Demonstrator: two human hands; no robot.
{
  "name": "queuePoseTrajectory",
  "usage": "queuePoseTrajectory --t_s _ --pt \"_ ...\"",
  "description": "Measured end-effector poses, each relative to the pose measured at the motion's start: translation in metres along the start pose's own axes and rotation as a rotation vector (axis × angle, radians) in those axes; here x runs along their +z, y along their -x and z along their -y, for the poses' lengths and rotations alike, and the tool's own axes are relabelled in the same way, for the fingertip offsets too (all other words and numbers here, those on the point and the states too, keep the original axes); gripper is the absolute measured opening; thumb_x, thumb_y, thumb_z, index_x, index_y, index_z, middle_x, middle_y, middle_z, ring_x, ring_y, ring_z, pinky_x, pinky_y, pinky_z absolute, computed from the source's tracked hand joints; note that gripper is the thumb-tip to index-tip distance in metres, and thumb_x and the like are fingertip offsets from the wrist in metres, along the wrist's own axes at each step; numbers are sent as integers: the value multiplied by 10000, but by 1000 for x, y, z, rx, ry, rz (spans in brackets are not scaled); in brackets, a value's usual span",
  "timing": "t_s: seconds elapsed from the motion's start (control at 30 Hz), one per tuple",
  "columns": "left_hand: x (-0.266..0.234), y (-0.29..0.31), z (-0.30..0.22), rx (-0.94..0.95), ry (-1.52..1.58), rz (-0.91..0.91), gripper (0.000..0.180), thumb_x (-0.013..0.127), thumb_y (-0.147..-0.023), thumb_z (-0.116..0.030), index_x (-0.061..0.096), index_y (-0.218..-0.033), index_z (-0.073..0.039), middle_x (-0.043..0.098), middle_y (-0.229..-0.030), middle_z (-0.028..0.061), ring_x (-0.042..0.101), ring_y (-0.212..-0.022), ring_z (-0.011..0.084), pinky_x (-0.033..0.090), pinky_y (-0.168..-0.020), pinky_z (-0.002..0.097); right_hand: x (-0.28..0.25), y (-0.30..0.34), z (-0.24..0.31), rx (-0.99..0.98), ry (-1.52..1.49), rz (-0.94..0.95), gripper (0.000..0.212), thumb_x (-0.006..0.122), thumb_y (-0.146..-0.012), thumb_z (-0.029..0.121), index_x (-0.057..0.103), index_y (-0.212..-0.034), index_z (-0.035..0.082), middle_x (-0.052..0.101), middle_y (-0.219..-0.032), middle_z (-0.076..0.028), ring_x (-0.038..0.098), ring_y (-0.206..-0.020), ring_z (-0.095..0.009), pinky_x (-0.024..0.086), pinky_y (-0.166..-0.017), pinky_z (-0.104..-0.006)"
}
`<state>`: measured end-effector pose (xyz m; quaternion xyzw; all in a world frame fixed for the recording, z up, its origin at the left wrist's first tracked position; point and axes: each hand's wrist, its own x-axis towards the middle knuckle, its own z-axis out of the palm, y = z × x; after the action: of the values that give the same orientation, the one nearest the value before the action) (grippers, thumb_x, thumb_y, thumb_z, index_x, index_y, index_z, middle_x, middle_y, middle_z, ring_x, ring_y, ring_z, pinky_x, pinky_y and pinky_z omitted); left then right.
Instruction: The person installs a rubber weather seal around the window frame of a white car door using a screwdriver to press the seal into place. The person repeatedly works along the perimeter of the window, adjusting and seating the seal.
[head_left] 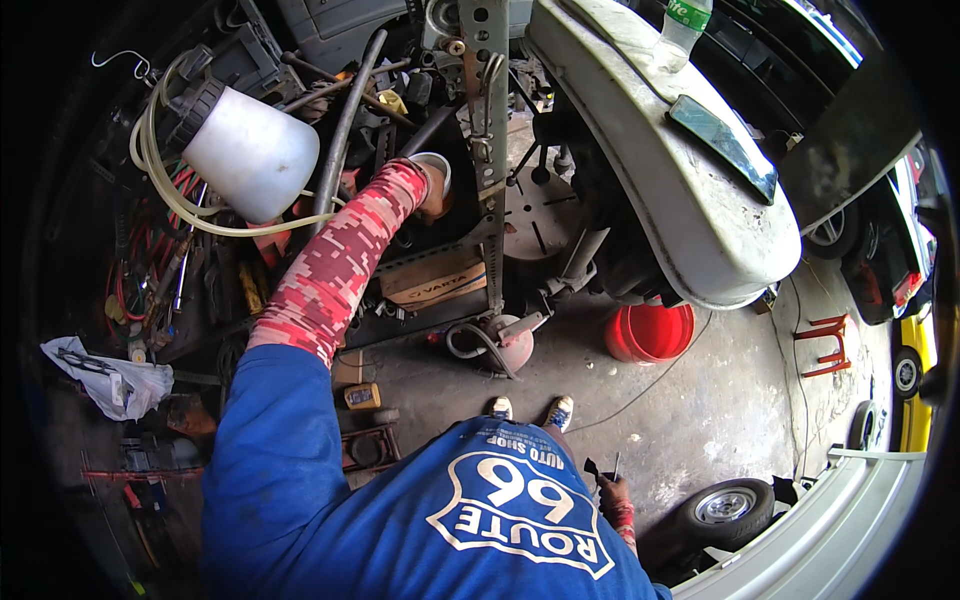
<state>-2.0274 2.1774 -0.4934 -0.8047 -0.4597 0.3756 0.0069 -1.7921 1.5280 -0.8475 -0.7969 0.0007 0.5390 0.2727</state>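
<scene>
My left arm, in a red camouflage sleeve, reaches onto the cluttered metal rack. My left hand [436, 192] curls against a pale round container [434, 160], apparently gripping its near side; the fingertips are partly hidden. Low beside my body, my right hand [615, 492] is closed around a slim tool with a metal shaft [617, 464], perhaps a screwdriver. A small dark piece [592, 468] sticks out next to it. Left of my sleeve, a white plastic bottle [255, 155] with a black cap lies tilted, a clear hose [150, 165] looped around it.
A perforated metal upright [484, 110] stands just right of my left hand. Below sits a cardboard box [435, 280]. A phone [725, 145] and a plastic bottle [684, 30] rest on the pale machine cover [640, 130]. A red bucket [650, 333] and a wheel [727, 507] occupy the floor.
</scene>
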Motion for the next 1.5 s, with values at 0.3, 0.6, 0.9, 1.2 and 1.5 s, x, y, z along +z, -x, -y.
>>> queuePoseTrajectory --t_s 0.3,0.6,0.9,1.2,1.5 --pt "5 8 0 73 8 -70 603 828 -724 -383 741 -1173 10 704 -1245 222 666 -1191 354 515 -1018 427 -17 7 7 49 -9 -71 285 769 -885 294 686 -1032 64 541 -597 -20 486 -417 -162 401 -372 -353" --pt "4 4 7 70 12 -61 747 936 -626 -341 686 -1230 20 699 -1252 217 682 -1156 352 540 -970 434 -5 8 -25 74 -52 -16 296 776 -877 288 680 -1028 53 544 -606 -31 480 -414 -168 384 -366 -358" --pt "-19 39 36 191 429 -177 515 619 -778 -213 720 -1250 -32 754 -1087 178 722 -985 279 554 -889 363 -4 14 -41 119 -59 -17 292 766 -880 301 671 -1047 81 545 -632 -45 476 -412 -189 391 -373 -381" --pt "7 45 49 235 692 -304 290 651 -816 -135 802 -1055 -68 749 -1116 195 722 -1009 326 551 -915 361 -1 10 -32 73 8 17 331 773 -877 307 683 -1100 80 552 -634 -41 481 -417 -182 396 -374 -373" --pt "54 -43 50 372 -76 -351 304 601 -865 -239 759 -1015 -27 726 -1080 232 714 -1002 373 567 -866 471 4 10 -7 8 81 -32 484 769 -861 424 712 -1197 81 619 -735 -56 577 -543 -189 477 -469 -363"
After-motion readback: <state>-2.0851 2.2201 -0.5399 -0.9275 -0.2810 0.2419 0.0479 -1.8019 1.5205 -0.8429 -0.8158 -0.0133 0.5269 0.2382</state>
